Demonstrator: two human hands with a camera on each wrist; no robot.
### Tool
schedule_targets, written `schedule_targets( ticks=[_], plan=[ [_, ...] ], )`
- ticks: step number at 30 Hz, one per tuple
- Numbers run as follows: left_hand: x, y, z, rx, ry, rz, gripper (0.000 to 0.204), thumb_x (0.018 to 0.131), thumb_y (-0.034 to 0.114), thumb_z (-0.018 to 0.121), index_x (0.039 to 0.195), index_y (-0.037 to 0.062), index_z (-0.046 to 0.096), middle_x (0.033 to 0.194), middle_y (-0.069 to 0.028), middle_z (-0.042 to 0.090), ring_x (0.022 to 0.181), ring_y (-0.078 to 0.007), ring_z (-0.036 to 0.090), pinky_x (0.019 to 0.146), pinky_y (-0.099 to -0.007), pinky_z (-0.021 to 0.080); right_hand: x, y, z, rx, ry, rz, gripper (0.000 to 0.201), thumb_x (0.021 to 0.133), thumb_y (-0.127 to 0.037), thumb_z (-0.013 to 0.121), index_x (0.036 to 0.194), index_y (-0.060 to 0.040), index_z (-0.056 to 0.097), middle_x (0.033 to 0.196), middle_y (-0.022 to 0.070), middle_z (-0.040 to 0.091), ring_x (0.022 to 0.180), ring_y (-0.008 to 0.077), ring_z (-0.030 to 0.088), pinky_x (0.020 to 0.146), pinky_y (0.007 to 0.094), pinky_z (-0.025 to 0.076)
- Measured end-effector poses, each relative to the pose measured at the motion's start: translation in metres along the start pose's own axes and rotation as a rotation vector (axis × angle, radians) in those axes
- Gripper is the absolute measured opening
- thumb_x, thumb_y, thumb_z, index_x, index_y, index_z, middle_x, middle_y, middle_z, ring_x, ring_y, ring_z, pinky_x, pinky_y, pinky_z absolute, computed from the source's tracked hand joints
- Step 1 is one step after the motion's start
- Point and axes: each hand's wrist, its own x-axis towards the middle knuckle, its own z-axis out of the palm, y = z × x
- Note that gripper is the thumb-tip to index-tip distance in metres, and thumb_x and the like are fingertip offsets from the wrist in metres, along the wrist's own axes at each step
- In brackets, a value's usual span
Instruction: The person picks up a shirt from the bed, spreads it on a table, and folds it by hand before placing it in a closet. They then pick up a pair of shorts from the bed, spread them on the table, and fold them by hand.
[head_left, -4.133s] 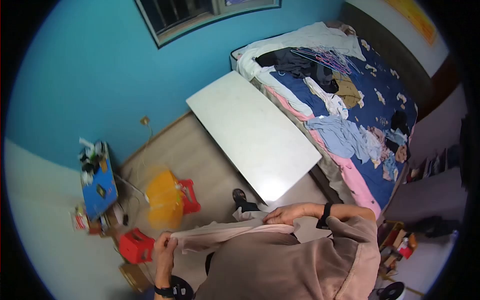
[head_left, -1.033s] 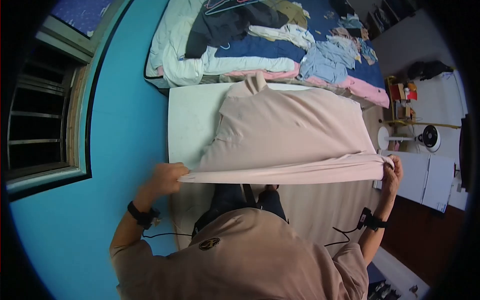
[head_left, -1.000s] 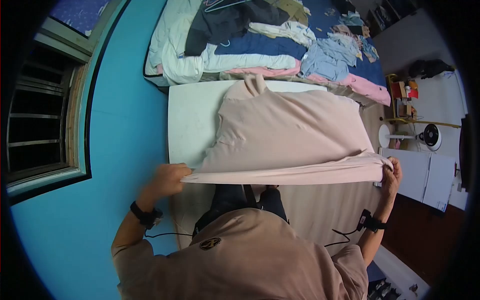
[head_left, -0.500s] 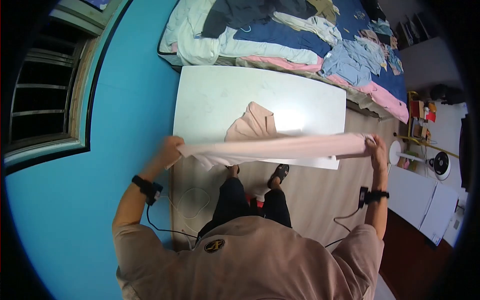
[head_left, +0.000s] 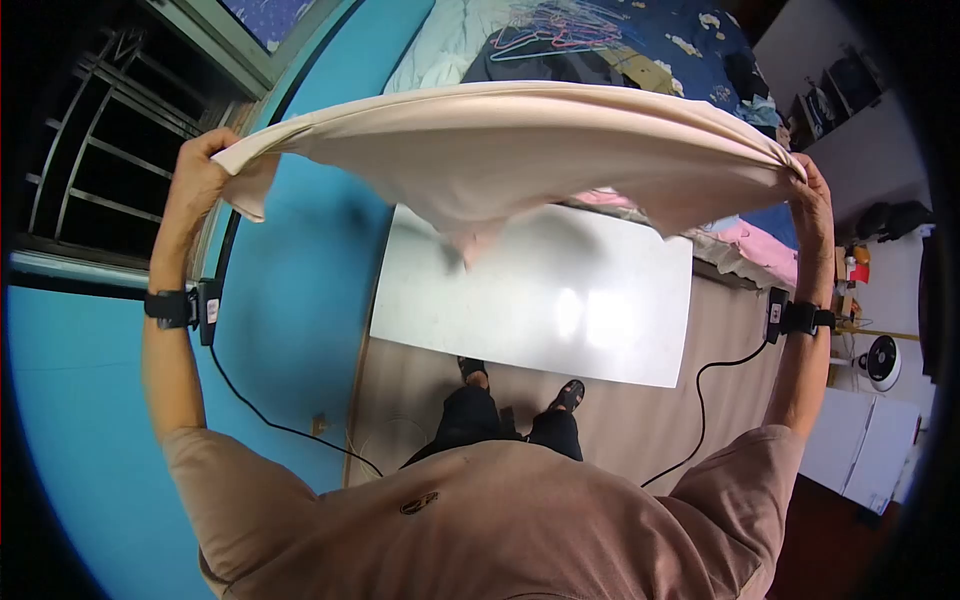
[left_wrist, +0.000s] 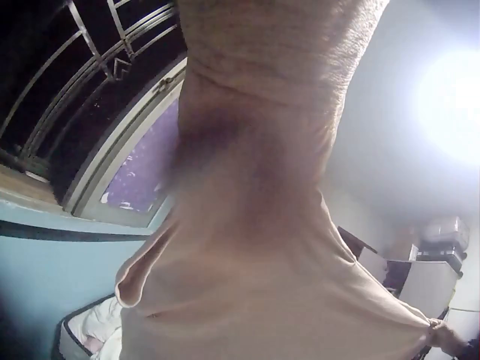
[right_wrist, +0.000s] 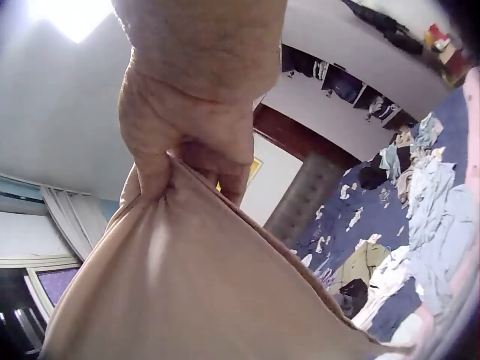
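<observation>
A pale pink T-shirt (head_left: pixel 520 140) is stretched wide in the air between both hands, above a low white table (head_left: pixel 540 310). My left hand (head_left: pixel 200 170) grips one end of its edge, up by the window. At the opposite end my right hand (head_left: pixel 814 195) pinches the cloth. In the right wrist view the thumb and fingers of that right hand (right_wrist: pixel 187 142) squeeze a gathered corner, and the shirt (right_wrist: pixel 195 277) fans out below. The left wrist view shows a sleeve opening (left_wrist: pixel 136 279) hanging beside the left hand, whose fingers are blurred there.
Beyond the table stands a bed with a blue sheet (head_left: pixel 690 40), hangers (head_left: pixel 560 28), and piled clothes. A barred window (head_left: pixel 110 150) and blue wall (head_left: pixel 270 330) lie left. A fan (head_left: pixel 882 362) stands right. Cables (head_left: pixel 700 400) run from both wrist cameras.
The shirt lay spread over the table a second ago with its near edge held. Both hands have since lifted it up and forward, spreading wider, and it now hangs above the table.
</observation>
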Motion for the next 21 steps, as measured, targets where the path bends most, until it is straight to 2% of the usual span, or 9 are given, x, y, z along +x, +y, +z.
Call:
schedule_targets(
  ticks=[1, 4, 5, 8, 9, 11, 15, 19, 21],
  plan=[
    [-0.006, 0.015, -0.009, 0.021, 0.014, 0.003, 0.009, 0.084, 0.011, 0.064, 0.08, 0.0034, 0.066, 0.071, 0.002, 0.058, 0.068, -0.007, 0.05, 0.065, -0.0242, 0.04, -0.004, -0.005, -0.005, -0.002, 0.005, -0.012, 0.02, 0.089, -0.01, 0.063, 0.109, -0.0057, 0.061, 0.1, -0.001, 0.062, 0.092, 0.0075, 0.057, 0.085, 0.0201, 0.042],
    [-0.022, -0.004, -0.001, 0.023, 0.005, 0.065, 0.007, 0.081, 0.008, 0.065, 0.081, 0.0007, 0.064, 0.07, 0.0003, 0.057, 0.069, -0.0078, 0.052, 0.062, -0.0262, 0.042, -0.026, -0.001, -0.01, -0.013, -0.069, -0.067, 0.03, 0.078, -0.012, 0.065, 0.106, -0.0022, 0.06, 0.102, 0.0034, 0.063, 0.1, 0.011, 0.056, 0.095, 0.0258, 0.039],
    [-0.034, -0.001, 0.01, 0.01, -0.004, 0.071, 0.007, 0.079, 0.006, 0.066, 0.082, 0.0, 0.064, 0.07, -0.0005, 0.057, 0.069, -0.0081, 0.053, 0.062, -0.0273, 0.043, -0.041, 0.004, -0.006, 0.008, -0.067, -0.041, 0.029, 0.078, -0.01, 0.066, 0.105, -0.0023, 0.06, 0.099, 0.0031, 0.064, 0.095, 0.0112, 0.058, 0.09, 0.0249, 0.042],
    [-0.066, -0.028, 0.062, 0.167, -0.039, 0.218, 0.012, 0.074, 0.006, 0.071, 0.084, 0.0013, 0.065, 0.073, -0.0089, 0.06, 0.071, -0.0214, 0.061, 0.063, -0.0327, 0.046, -0.086, 0.046, -0.005, -0.134, -0.048, 0.152, 0.024, 0.077, -0.006, 0.069, 0.1, -0.0029, 0.063, 0.097, 0.0022, 0.066, 0.088, 0.0127, 0.061, 0.083, 0.0255, 0.047],
    [-0.076, -0.039, 0.082, 0.258, -0.046, 0.326, 0.015, 0.072, 0.007, 0.071, 0.085, 0.0021, 0.066, 0.076, -0.0114, 0.061, 0.072, -0.0271, 0.062, 0.064, -0.035, 0.047, -0.103, 0.066, -0.003, -0.185, -0.032, 0.214, 0.022, 0.077, -0.004, 0.07, 0.098, -0.0028, 0.064, 0.097, 0.0017, 0.067, 0.088, 0.0135, 0.062, 0.082, 0.0259, 0.048],
    [-0.102, -0.066, 0.131, 0.264, -0.09, 0.326, 0.02, 0.07, 0.005, 0.072, 0.089, 0.0045, 0.066, 0.08, -0.0127, 0.063, 0.077, -0.0338, 0.061, 0.066, -0.0395, 0.046, -0.137, 0.103, 0.012, -0.255, 0.01, 0.321, 0.023, 0.076, 0.002, 0.07, 0.098, -0.0032, 0.066, 0.1, 0.0009, 0.068, 0.095, 0.0133, 0.061, 0.088, 0.0273, 0.047],
    [-0.157, -0.128, 0.244, 0.212, -0.144, 0.231, 0.031, 0.064, -0.002, 0.069, 0.094, 0.0074, 0.066, 0.083, -0.0112, 0.064, 0.079, -0.0326, 0.061, 0.068, -0.0414, 0.044, -0.194, 0.188, 0.046, -0.293, -0.138, 0.393, 0.022, 0.076, 0.009, 0.068, 0.095, -0.0017, 0.067, 0.097, 0.0, 0.068, 0.095, 0.0108, 0.058, 0.088, 0.0264, 0.045],
    [-0.211, -0.179, 0.354, 0.298, -0.263, 0.168, 0.041, 0.063, -0.002, 0.069, 0.102, 0.0085, 0.065, 0.089, -0.0111, 0.065, 0.083, -0.0317, 0.061, 0.072, -0.0421, 0.044, -0.252, 0.299, 0.067, -0.341, -0.122, 0.545, 0.017, 0.079, 0.008, 0.067, 0.094, -0.0001, 0.066, 0.095, 0.0013, 0.068, 0.085, 0.0108, 0.053, 0.08, 0.0258, 0.044],
    [-0.233, -0.194, 0.404, 0.459, -0.52, 0.088, 0.05, 0.061, -0.002, 0.07, 0.109, 0.0096, 0.063, 0.095, -0.0105, 0.065, 0.088, -0.0312, 0.061, 0.075, -0.0429, 0.044, -0.278, 0.35, 0.077, -0.309, -0.092, 0.604, 0.018, 0.077, 0.011, 0.064, 0.092, 0.0005, 0.065, 0.099, 0.0035, 0.069, 0.087, 0.0119, 0.055, 0.081, 0.0255, 0.044]
  ],
)
